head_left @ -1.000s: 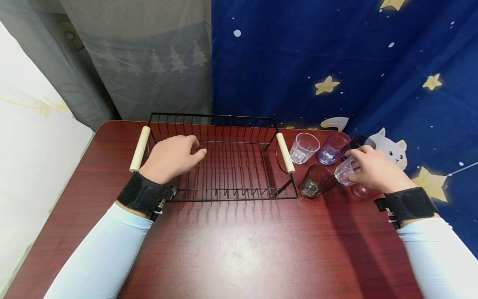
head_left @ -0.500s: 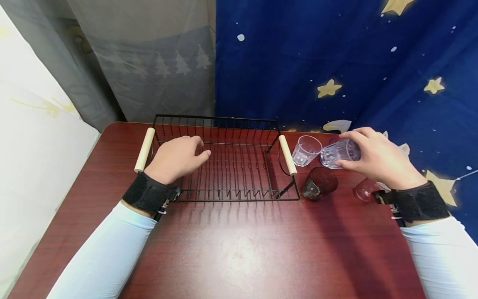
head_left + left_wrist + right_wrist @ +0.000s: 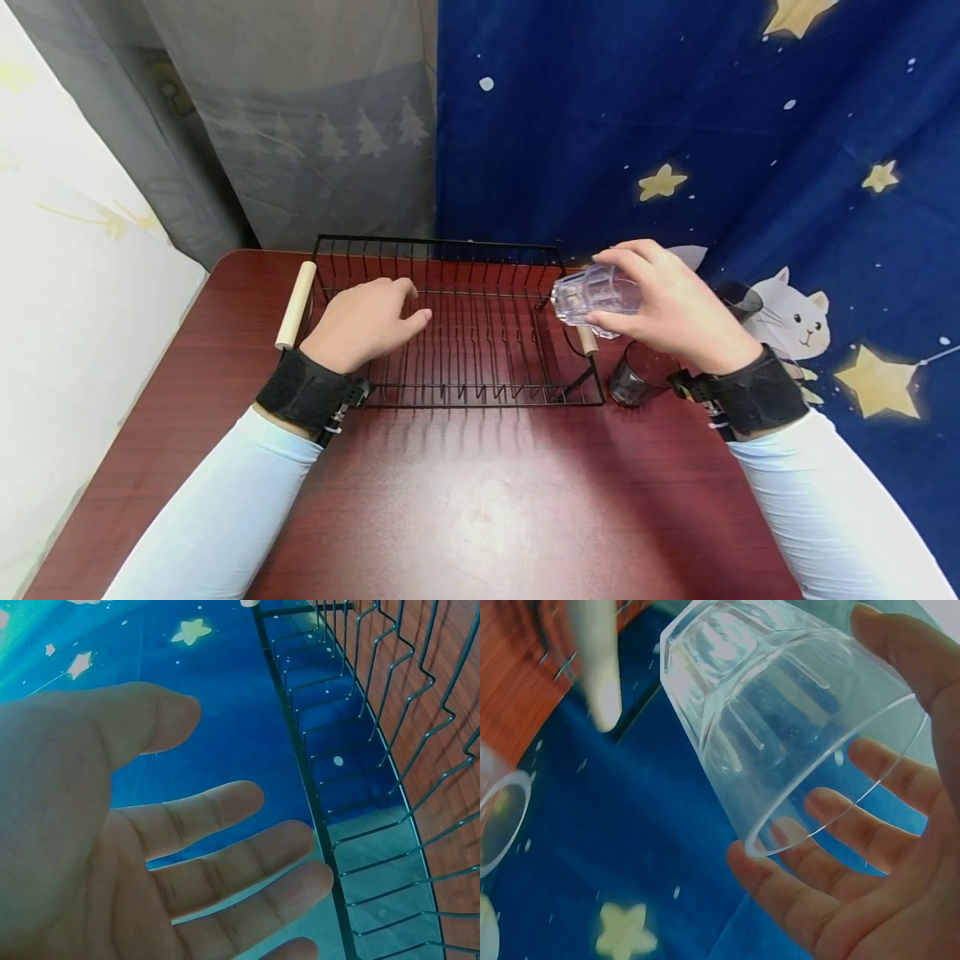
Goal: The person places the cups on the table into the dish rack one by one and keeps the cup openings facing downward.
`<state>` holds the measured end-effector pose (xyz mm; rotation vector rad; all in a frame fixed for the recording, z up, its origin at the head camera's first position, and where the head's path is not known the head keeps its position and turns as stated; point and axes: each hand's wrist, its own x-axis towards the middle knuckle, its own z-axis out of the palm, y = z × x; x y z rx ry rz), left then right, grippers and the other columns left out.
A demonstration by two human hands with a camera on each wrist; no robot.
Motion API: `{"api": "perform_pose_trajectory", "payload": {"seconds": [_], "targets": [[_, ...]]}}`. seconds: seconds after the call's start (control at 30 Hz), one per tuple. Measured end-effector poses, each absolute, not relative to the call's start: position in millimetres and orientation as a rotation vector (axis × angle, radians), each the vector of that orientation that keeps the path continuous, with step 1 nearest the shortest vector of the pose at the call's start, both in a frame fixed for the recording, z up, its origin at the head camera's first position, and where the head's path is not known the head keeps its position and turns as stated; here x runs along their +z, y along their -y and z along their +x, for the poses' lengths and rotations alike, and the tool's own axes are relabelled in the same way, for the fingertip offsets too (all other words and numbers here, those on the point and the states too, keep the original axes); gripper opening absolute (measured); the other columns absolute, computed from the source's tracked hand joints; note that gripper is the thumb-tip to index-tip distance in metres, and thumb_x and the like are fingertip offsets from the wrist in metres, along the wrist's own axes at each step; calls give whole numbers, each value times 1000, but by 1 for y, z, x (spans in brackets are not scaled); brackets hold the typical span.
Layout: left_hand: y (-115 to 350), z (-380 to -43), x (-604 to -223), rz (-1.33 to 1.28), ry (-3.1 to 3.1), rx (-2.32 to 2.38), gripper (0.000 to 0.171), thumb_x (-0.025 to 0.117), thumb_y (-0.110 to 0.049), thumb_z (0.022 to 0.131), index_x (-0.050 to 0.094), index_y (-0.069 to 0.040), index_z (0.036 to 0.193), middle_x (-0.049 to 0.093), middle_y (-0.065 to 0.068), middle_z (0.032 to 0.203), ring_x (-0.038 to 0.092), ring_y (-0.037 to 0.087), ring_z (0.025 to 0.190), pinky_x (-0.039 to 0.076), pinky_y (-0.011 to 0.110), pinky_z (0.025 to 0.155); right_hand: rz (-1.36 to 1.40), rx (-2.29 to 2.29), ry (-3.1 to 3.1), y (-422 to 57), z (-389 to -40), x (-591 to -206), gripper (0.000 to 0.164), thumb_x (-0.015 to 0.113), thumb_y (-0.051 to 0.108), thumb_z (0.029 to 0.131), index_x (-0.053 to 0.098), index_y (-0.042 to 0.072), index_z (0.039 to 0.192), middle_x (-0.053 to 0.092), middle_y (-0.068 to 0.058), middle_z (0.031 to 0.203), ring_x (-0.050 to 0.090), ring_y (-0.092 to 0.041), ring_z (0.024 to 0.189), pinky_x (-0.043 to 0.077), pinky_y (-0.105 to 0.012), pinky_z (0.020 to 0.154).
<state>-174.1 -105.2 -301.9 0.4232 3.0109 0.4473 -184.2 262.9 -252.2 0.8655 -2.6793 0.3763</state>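
My right hand [image 3: 667, 304] grips a clear faceted drinking glass [image 3: 591, 296] near its rim, thumb on one side and fingers on the other. The glass lies tipped in the air, base to the left, above the right wooden handle [image 3: 588, 340] of a black wire dish rack [image 3: 480, 407]. In the right wrist view, the fingers show through the clear glass [image 3: 780, 697]. My left hand [image 3: 367, 321] hovers over the rack's left part and holds nothing; the left wrist view shows its fingers [image 3: 247, 862] apart and relaxed beside the wires.
A dark tinted glass [image 3: 633, 379] stands right of the rack, with a black glass [image 3: 738, 298] farther right, partly behind my hand. Another glass rim [image 3: 517, 795] shows in the right wrist view. Curtains [image 3: 570, 150] hang behind the reddish-brown table [image 3: 480, 500].
My right hand has carried the clear glass leftward from among the other glasses to above the rack's right handle. The left hand stays in nearly the same place over the rack.
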Motion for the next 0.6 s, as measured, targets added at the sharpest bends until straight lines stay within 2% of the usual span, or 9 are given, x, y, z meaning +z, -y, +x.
{"api": "perform_pose_trajectory", "payload": {"seconds": [0.4, 0.6], "targets": [[100, -170, -297, 435, -3002, 481, 54, 54, -47, 99, 55, -10, 137, 65, 14, 125, 66, 29, 100, 54, 49, 81, 1054, 466, 2604, -208, -194, -259, 69, 89, 40, 73, 61, 12, 131, 58, -10, 129, 56, -27, 116, 46, -46, 98], [96, -170, -295, 452, -3011, 484, 61, 58, -49, 97, 49, -10, 142, 63, 14, 128, 67, 31, 99, 54, 48, 79, 1052, 580, 2604, -193, -196, -264, 69, 87, 39, 76, 59, 12, 133, 55, -9, 132, 56, -25, 113, 50, -41, 91]]}}
